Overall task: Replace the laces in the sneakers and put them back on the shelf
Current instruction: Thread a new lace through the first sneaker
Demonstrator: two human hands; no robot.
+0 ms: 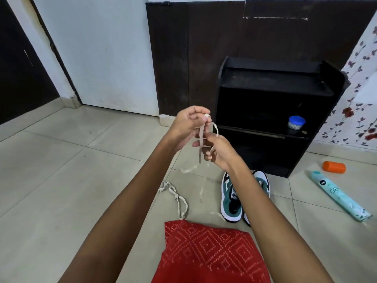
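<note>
The left hand [188,124] pinches the lace [201,137] up high; the right hand [219,153] grips it lower. Its blurred tail seems looped and could knot when pulled.

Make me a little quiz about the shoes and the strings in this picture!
1. True or false: the sneakers stand on the shelf.
2. What do the left hand and the right hand hold up between them? A) a lace B) a sock C) a brush
3. Fill in: the jar on the shelf has a ___ lid.

Key: 1. False, they stand on the floor in front of it. 2. A. 3. Blue.
</note>
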